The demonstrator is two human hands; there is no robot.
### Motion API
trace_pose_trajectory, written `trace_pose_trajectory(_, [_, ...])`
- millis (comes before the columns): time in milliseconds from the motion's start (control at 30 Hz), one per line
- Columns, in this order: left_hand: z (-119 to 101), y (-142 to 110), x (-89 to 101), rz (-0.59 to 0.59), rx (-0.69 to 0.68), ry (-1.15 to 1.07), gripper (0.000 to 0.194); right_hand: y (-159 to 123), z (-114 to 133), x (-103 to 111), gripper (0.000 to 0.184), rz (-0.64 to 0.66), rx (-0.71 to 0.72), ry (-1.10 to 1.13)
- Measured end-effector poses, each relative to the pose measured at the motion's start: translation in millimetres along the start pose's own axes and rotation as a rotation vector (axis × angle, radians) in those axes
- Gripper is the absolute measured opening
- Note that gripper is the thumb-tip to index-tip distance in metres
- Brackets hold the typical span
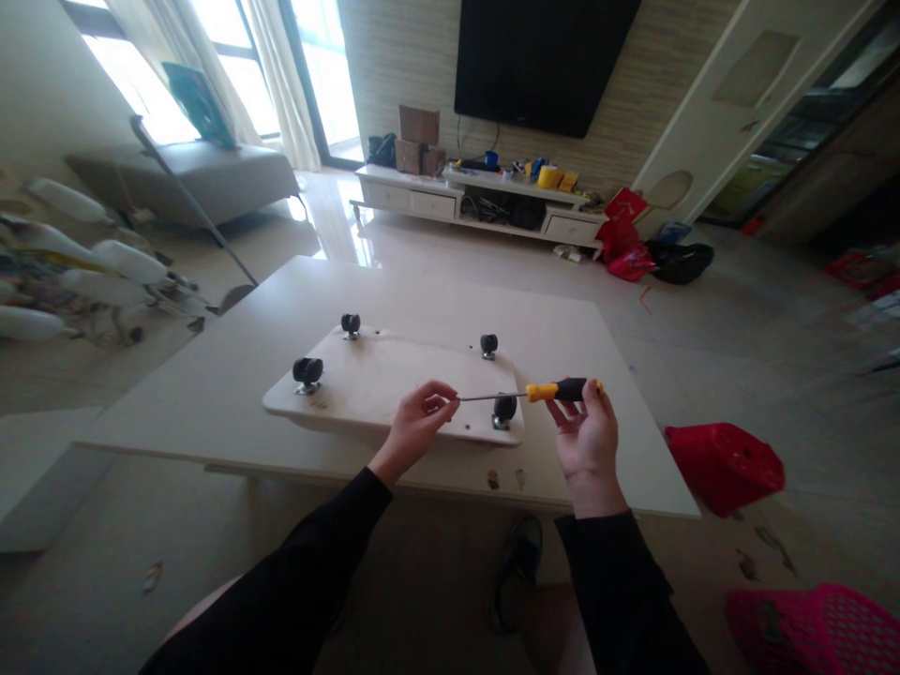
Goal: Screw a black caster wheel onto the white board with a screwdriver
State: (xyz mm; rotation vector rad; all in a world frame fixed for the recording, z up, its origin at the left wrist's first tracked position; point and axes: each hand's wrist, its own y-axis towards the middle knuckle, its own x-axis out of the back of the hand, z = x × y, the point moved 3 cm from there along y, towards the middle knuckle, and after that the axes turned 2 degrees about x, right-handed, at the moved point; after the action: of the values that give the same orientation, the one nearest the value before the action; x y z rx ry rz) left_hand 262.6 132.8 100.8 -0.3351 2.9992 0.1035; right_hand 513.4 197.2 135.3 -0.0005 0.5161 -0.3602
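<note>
My right hand holds a screwdriver by its yellow and black handle, the shaft level and pointing left. At the tip of the shaft, the thumb and fingers of my left hand are pinched together; whatever small thing they hold is too small to make out. Below both hands a white board with rounded corners lies on the table. Black caster wheels stand upright near its corners: a front left caster, a back left caster, a back right caster and a front right caster, partly behind the screwdriver.
The white table reaches past the board on all sides. Right of it on the floor are a red bucket and a pink basket. A low TV cabinet with boxes stands at the back, and a grey bench at the left.
</note>
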Motion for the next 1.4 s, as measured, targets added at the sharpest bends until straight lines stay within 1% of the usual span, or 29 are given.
trace_pose_trajectory(100, [1.2, 2.2, 2.8, 0.002, -0.017, 0.037, 0.022, 1.6, -1.6, -2.3, 0.060, 0.002, 0.000, -0.012])
trace_pose_trajectory(200, [0.9, 2.7, 6.3, 0.005, -0.062, 0.120, 0.018, 2.2, -2.5, -3.8, 0.062, 0.006, -0.005, -0.021])
trace_pose_trajectory(333, [-0.8, 0.1, 8.5, 0.007, -0.093, 0.178, 0.015, 2.5, -4.5, -1.7, 0.062, -0.017, 0.000, -0.052])
trace_pose_trajectory(500, [-2.4, -3.4, 7.9, 0.008, -0.089, 0.169, 0.016, 1.5, -8.0, 1.5, 0.058, -0.021, 0.000, -0.108])
trace_pose_trajectory(667, [-0.2, -2.8, 11.1, -0.030, -0.081, 0.147, 0.017, -1.4, -6.1, -3.7, 0.061, 0.007, -0.045, -0.065])
trace_pose_trajectory(767, [2.5, -1.6, 11.2, -0.018, -0.064, 0.111, 0.018, -2.5, -4.8, -6.6, 0.058, 0.006, -0.067, -0.053])
trace_pose_trajectory(833, [2.8, -0.9, 10.0, -0.009, -0.052, 0.086, 0.019, -2.6, -4.5, -6.9, 0.055, -0.001, -0.053, -0.054])
trace_pose_trajectory(967, [-1.6, -1.0, 6.2, 0.006, -0.021, 0.078, 0.025, -0.8, -1.4, -6.8, 0.056, 0.002, 0.044, -0.075])
trace_pose_trajectory(1067, [-5.1, -2.1, 4.2, -0.010, 0.012, 0.090, 0.030, 0.6, 6.6, -8.7, 0.055, -0.044, 0.151, -0.110])
trace_pose_trajectory(1167, [-3.8, -4.3, 1.2, -0.043, 0.026, 0.111, 0.024, -1.8, 19.5, -16.2, 0.049, -0.070, 0.312, -0.128])
trace_pose_trajectory(1233, [0.7, -7.7, -3.5, -0.041, 0.029, 0.147, 0.019, -6.8, 27.6, -24.5, 0.047, -0.038, 0.426, -0.146])
trace_pose_trajectory(1300, [7.4, -13.1, -11.5, 0.001, 0.050, 0.178, 0.015, -14.2, 32.7, -33.1, 0.047, 0.013, 0.508, -0.165])
trace_pose_trajectory(1400, [16.0, -23.4, -28.2, 0.145, 0.081, 0.194, 0.019, -26.7, 35.2, -43.7, 0.047, 0.059, 0.595, -0.192])
